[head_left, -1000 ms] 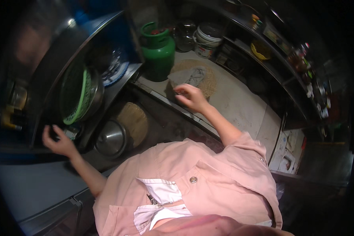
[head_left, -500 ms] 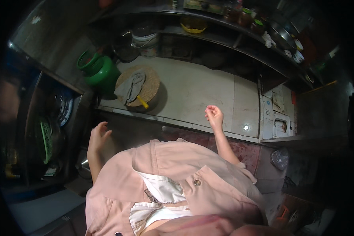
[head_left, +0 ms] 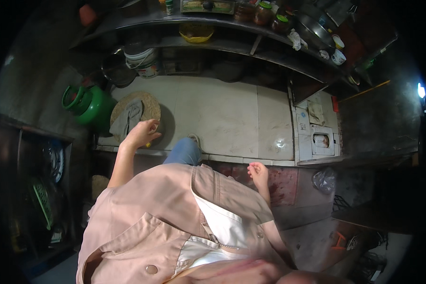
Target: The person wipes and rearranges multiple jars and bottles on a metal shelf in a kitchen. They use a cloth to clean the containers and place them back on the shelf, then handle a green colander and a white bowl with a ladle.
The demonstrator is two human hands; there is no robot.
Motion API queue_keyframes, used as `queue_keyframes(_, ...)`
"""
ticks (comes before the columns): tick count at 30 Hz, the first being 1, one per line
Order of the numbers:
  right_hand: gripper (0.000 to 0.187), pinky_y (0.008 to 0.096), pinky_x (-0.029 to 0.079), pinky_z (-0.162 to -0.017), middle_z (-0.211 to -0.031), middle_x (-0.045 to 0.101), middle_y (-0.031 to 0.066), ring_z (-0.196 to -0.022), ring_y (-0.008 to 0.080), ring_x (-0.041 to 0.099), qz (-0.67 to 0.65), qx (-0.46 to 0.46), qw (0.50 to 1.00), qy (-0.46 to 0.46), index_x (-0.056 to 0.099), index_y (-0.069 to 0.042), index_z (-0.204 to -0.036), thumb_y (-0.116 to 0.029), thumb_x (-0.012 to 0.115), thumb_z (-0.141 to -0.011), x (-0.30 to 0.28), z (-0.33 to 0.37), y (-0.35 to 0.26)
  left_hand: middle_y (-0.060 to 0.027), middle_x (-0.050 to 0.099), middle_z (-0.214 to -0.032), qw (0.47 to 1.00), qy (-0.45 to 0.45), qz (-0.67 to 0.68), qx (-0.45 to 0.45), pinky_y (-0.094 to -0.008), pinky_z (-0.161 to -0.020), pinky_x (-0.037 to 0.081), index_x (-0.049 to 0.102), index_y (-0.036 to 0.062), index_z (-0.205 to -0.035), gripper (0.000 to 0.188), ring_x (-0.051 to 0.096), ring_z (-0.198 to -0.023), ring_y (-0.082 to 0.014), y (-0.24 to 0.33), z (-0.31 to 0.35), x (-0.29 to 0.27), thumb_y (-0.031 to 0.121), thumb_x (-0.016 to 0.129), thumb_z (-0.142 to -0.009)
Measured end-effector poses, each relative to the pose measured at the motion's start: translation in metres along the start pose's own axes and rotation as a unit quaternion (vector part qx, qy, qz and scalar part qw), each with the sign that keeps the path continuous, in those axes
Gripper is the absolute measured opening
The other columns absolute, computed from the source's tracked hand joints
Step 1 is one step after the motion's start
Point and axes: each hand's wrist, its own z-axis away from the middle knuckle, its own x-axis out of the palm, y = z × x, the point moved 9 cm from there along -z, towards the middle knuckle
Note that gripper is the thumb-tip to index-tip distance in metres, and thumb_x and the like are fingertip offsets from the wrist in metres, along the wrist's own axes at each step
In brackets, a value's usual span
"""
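Note:
My left hand is open and empty, its fingers loosely bent and apart. In the picture it overlaps the near edge of a round woven-topped stool; whether it touches is unclear. A grey cloth lies on the stool, and the end of a yellow handle pokes out just below my hand, the rest hidden. Low at my other side, my right hand hangs with its fingers curled in and nothing visible in them, over the reddish floor mat.
My jeans-clad leg is at the edge of the pale tiled step. A green gas cylinder and a white bucket stand beyond the stool. A dark shelf with jars and a yellow basket runs along the back. A squat toilet lies right.
My left hand has moved forward to the stool, and my right hand has swung back toward my body. A leg now shows at the step. The whole view has shifted as I moved.

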Motion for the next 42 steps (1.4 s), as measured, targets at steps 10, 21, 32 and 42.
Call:
queue_keyframes(10,0.015,0.0210,0.047,-0.057,-0.091,0.066,0.0060,-0.073,0.0099,0.061,-0.062,0.116,0.985,0.114,0.060,-0.003,-0.104,-0.011,0.061,-0.092,0.000,-0.277,-0.106,-0.0174,0.068,-0.095,0.999,-0.029,-0.010,0.041,-0.0383,-0.077,0.052,0.059,0.0018,-0.114,0.042,0.066,-0.088,-0.0323,-0.061,-0.286,-0.031,0.018,0.074,-0.078)
queue_keyframes(21,0.021,0.0215,0.049,-0.061,-0.097,0.066,0.0057,-0.078,0.0100,0.063,0.065,0.029,0.988,-0.140,0.058,-0.004,-0.111,-0.011,0.061,-0.091,0.136,-0.568,-0.320,-0.0199,0.066,-0.102,0.995,0.020,0.054,-0.076,-0.0409,-0.078,0.051,0.058,0.0008,-0.114,0.044,0.064,-0.093,-0.0356,-0.130,-0.447,-0.165,0.021,0.072,-0.078)
queue_keyframes(32,0.079,0.0369,0.049,-0.088,-0.123,0.057,0.0161,-0.104,0.0280,0.060,0.118,-0.373,0.913,0.118,0.042,-0.001,-0.133,-0.027,0.083,-0.071,0.064,-0.744,-0.581,-0.0185,0.067,-0.100,0.973,0.074,0.115,-0.184,-0.0387,-0.080,0.052,0.058,0.0034,-0.117,0.044,0.065,-0.093,-0.0327,-0.110,-0.407,-0.169,0.019,0.073,-0.079)
queue_keyframes(42,0.088,0.0441,0.046,-0.094,-0.119,0.058,0.0194,-0.110,0.0366,0.057,0.217,-0.337,0.907,0.125,0.045,-0.005,-0.124,-0.040,0.087,-0.056,0.072,-0.823,-0.641,-0.0176,0.068,-0.094,0.917,0.180,0.168,-0.314,-0.0354,-0.077,0.052,0.059,0.0017,-0.115,0.040,0.067,-0.088,-0.0279,-0.049,-0.352,-0.117,0.013,0.074,-0.079)
